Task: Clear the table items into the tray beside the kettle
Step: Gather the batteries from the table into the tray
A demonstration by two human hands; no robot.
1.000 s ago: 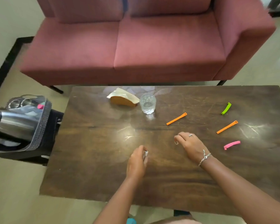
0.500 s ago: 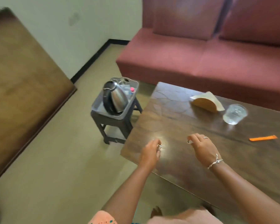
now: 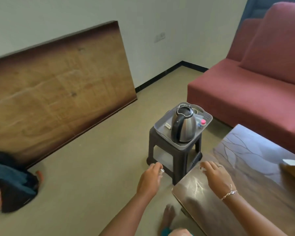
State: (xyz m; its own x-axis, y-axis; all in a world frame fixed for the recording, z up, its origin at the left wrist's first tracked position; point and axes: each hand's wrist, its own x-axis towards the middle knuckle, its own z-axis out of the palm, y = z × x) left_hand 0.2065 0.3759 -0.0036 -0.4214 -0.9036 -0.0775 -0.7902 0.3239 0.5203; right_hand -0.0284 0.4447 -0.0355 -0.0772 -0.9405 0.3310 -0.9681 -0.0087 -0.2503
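A living room in a home, as I see it through the head camera.
A red sofa (image 3: 255,92) stands far right, a dark wooden coffee table (image 3: 245,193) near right, and a kettle (image 3: 183,126) sits in a grey tray (image 3: 160,129) on a low plastic stool (image 3: 169,150) over a tan floor.

Brushed-metal kettle (image 3: 184,125) on a matt grey plastic tray (image 3: 162,129); glossy wood table (image 3: 242,169).

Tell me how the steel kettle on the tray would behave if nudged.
The kettle looks rigid and fairly hefty for its size. It stands near the tray's front edge on a small stool, so a hard nudge might shift the tray too. Its wide base probably resists tipping.
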